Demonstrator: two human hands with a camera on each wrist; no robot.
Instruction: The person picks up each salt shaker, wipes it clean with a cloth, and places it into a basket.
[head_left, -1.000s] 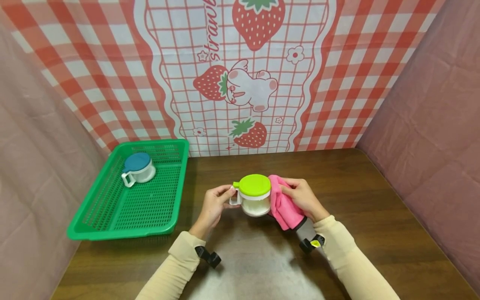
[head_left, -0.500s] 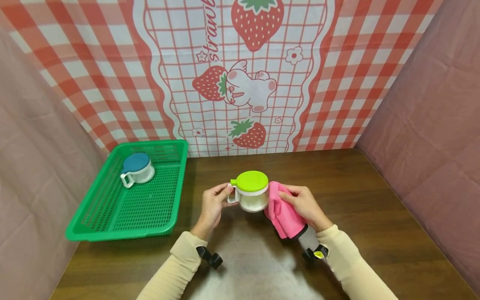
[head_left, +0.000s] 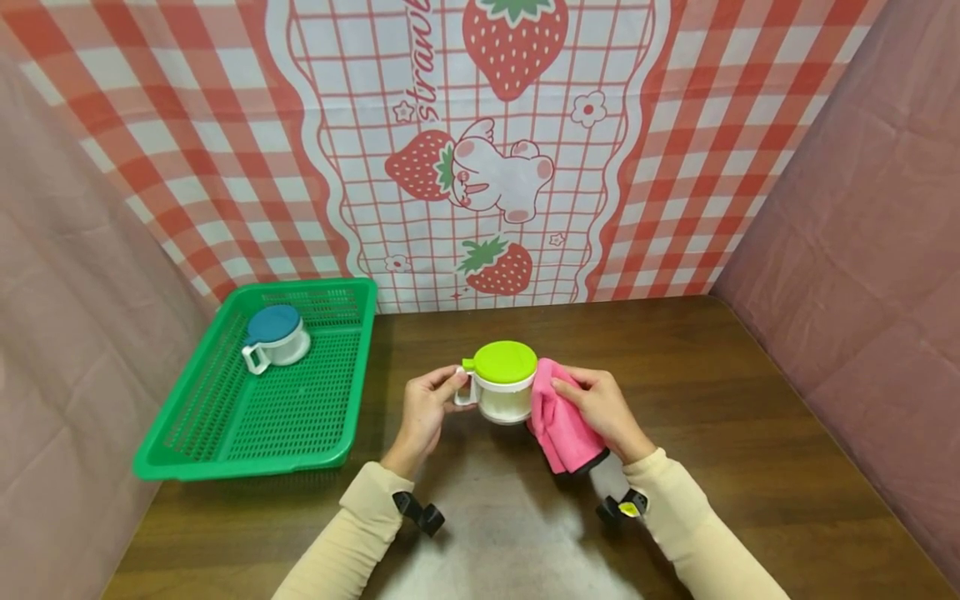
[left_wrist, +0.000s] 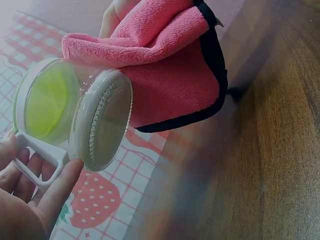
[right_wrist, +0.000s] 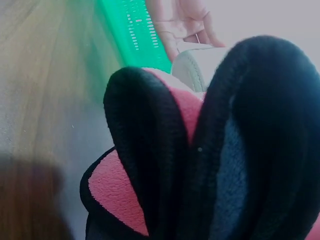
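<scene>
My left hand [head_left: 425,410] grips the white handle of a clear seasoning jar [head_left: 506,402] with a lime green lid [head_left: 506,362]. In the left wrist view the jar [left_wrist: 75,112] shows its ribbed round base, and the thumb and fingers lie around the handle [left_wrist: 42,160]. My right hand [head_left: 602,406] pinches a folded pink cloth [head_left: 564,429] with black edging, and the cloth meets the jar's right side. Folds of the cloth [right_wrist: 192,150] fill most of the right wrist view and hide the right fingers there.
A green plastic basket [head_left: 345,417] stands at the left of the wooden table [head_left: 720,400]. Inside it sits a similar jar with a blue lid [head_left: 273,323]. A checked strawberry-print cloth [head_left: 495,192] hangs behind, with pinkish drapes [head_left: 832,208] at the sides.
The jar has risen slightly and shifted a little left. The pink cloth drew away from the jar's side half a second ago and is back against it now.
</scene>
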